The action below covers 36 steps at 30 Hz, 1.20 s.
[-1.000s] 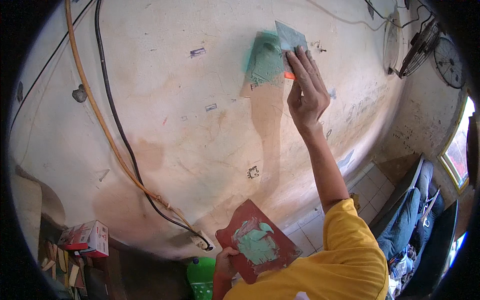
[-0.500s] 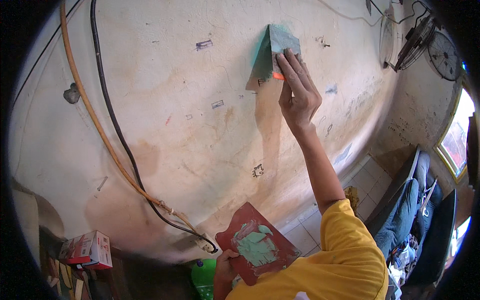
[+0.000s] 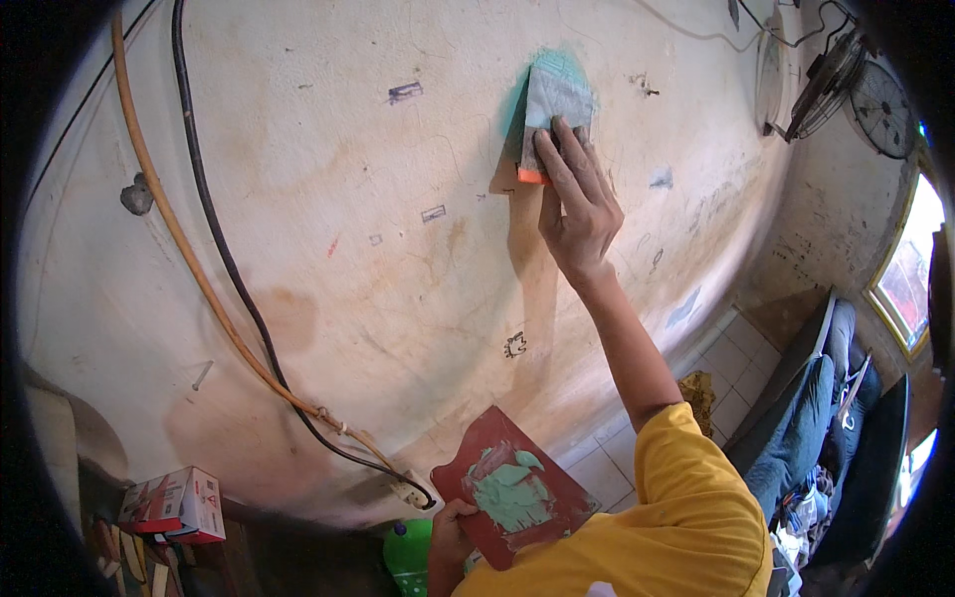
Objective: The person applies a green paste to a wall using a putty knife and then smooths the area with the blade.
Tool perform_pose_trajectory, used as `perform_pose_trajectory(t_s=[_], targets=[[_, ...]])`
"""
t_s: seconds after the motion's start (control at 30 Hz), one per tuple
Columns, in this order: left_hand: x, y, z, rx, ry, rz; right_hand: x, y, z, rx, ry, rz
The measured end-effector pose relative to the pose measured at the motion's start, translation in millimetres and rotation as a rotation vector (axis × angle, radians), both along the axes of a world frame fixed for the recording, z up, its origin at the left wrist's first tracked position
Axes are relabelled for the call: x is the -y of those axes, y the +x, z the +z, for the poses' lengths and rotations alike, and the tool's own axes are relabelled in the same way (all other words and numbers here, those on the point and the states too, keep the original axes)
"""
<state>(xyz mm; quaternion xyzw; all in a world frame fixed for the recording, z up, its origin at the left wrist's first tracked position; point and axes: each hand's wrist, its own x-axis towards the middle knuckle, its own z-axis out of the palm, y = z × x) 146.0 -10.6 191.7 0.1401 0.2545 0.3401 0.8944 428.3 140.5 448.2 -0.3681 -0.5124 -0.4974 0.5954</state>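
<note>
My right hand (image 3: 577, 199) is raised against a stained cream wall (image 3: 378, 259) and presses a flat putty scraper (image 3: 552, 109) with an orange handle onto it. A patch of teal-green putty (image 3: 527, 85) is smeared on the wall around the blade. Low down, my left hand (image 3: 450, 532) grips the edge of a dark red board (image 3: 512, 483) that carries a lump of the same green putty (image 3: 509, 490). My yellow sleeve covers the right shoulder.
An orange hose (image 3: 189, 259) and a black cable (image 3: 234, 284) run down the wall to a white plug (image 3: 408, 491). A red and white carton (image 3: 174, 504) sits lower left. A green bottle (image 3: 408, 552) stands below the board. A fan (image 3: 831, 75) and a clock (image 3: 885, 95) hang at right.
The right hand has drawn the scraper over the green patch, spreading the putty flatter on the wall. The view has shifted slightly. The left hand still holds the red board in place.
</note>
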Motion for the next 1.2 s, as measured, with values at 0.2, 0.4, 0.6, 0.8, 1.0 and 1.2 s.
perform_pose_trajectory(t_s=[0.2, 0.4, 0.6, 0.8, 1.0, 1.2], targets=[[2, 1, 3, -0.067, 0.015, 0.019, -1, -1, -7, 0.007, -0.019, 0.004], [1, 0, 4, -0.039, -0.014, 0.004, -1, -2, -19, 0.02, -0.068, -0.034], [3, 4, 11, -0.082, -0.003, 0.011, 4, -4, -24, 0.03, -0.131, -0.019], [3, 7, 11, -0.089, 0.006, 0.039, 15, -10, -28, 0.053, -0.245, 0.005], [3, 10, 9, -0.077, -0.001, 0.035, 20, -12, -36, 0.064, -0.338, 0.014], [6, 12, 14, -0.088, -0.028, -0.011, 40, -8, -54, 0.133, -0.482, -0.002]])
